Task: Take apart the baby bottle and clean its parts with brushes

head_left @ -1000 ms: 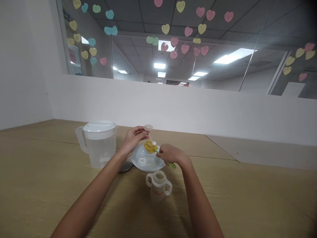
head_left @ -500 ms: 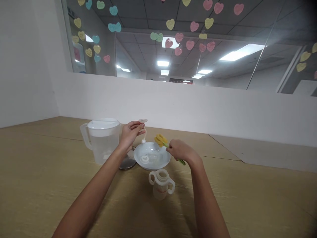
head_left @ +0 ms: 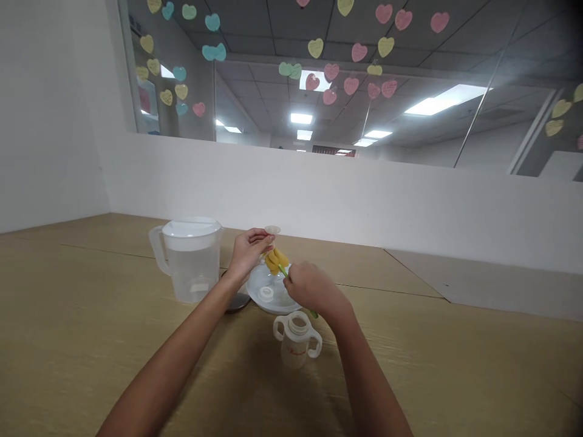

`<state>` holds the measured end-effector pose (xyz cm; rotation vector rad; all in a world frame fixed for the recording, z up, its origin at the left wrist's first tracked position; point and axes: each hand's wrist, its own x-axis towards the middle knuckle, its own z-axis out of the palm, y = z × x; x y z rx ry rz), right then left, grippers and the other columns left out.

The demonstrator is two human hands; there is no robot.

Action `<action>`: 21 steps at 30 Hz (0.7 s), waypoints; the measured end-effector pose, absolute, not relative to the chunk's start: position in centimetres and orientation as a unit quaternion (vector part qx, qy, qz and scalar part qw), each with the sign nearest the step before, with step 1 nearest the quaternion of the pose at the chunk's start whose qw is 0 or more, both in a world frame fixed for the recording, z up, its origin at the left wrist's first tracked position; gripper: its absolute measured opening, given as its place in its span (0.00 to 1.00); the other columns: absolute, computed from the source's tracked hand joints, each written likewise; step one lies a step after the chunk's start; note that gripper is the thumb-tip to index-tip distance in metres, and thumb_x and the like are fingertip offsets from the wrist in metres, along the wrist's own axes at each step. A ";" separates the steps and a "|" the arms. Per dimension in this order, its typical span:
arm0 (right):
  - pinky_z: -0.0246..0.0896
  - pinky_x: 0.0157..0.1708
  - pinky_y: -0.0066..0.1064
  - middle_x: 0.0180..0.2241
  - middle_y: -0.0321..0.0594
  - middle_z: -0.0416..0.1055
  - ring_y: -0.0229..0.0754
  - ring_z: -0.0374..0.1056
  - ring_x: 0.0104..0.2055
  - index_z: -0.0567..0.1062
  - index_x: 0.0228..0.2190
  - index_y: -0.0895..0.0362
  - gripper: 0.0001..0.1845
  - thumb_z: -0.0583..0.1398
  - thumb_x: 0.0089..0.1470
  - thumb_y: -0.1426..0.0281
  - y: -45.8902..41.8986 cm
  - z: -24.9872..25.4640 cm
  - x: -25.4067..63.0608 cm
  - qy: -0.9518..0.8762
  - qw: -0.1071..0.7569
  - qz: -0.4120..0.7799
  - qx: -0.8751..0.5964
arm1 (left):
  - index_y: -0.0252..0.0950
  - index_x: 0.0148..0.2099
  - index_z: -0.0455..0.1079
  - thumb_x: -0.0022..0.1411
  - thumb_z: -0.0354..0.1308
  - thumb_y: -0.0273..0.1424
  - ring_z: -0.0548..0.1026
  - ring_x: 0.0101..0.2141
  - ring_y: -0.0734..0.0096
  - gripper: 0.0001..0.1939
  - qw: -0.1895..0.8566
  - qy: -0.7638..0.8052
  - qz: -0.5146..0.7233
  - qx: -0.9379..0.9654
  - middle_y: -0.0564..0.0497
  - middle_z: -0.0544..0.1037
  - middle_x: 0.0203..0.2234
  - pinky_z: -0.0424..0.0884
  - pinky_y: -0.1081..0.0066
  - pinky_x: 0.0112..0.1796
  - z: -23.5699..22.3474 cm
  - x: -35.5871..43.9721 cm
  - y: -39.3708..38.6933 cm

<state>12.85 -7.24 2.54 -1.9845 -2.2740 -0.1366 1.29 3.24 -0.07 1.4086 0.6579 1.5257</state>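
Brush (head_left: 274, 261) in R hand (head_left: 313, 287), disc (head_left: 272, 230) in L hand (head_left: 248, 254), over plate rim (head_left: 260, 298).

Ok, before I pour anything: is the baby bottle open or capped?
Open: the baby bottle has a bare neck, with no teat or cap on it.

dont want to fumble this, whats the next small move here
I'd probably draw the yellow sponge brush in your right hand along the stem of the clear disc piece held in your left hand. The sponge already sits right beside that stem, and both are over the white plate.
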 end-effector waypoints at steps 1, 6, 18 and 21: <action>0.54 0.28 0.30 0.33 0.51 0.72 0.45 0.69 0.35 0.74 0.35 0.64 0.16 0.48 0.55 0.74 -7.2 2.4 12.7 -0.751 0.056 -0.050 -0.656 | 0.31 0.31 0.69 0.41 0.66 0.37 0.72 0.31 0.73 0.17 0.464 0.268 0.619 0.574 0.51 0.73 0.28 0.72 0.64 0.40 -0.1 1.3 3.2; 0.58 0.30 0.32 0.35 0.52 0.72 0.48 0.69 0.38 0.73 0.37 0.63 0.15 0.48 0.53 0.75 -7.0 1.8 12.2 -0.756 0.044 -0.051 -0.651 | 0.32 0.31 0.69 0.41 0.66 0.37 0.72 0.30 0.73 0.17 0.468 0.267 0.620 0.570 0.51 0.73 0.27 0.72 0.65 0.40 0.2 1.4 2.9; 0.61 0.32 0.35 0.36 0.52 0.72 0.50 0.69 0.39 0.73 0.37 0.63 0.15 0.49 0.53 0.75 -6.9 1.6 12.3 -0.751 0.036 -0.057 -0.657 | 0.31 0.30 0.69 0.40 0.67 0.35 0.71 0.31 0.74 0.16 0.477 0.247 0.635 0.555 0.52 0.73 0.26 0.71 0.63 0.42 0.6 1.2 2.7; 0.61 0.32 0.35 0.36 0.52 0.72 0.50 0.69 0.39 0.73 0.38 0.63 0.15 0.50 0.53 0.74 -6.9 1.6 12.1 -0.750 0.030 -0.051 -0.659 | 0.31 0.30 0.70 0.40 0.67 0.35 0.71 0.31 0.74 0.15 0.474 0.245 0.635 0.559 0.52 0.73 0.26 0.71 0.63 0.42 0.6 1.2 2.6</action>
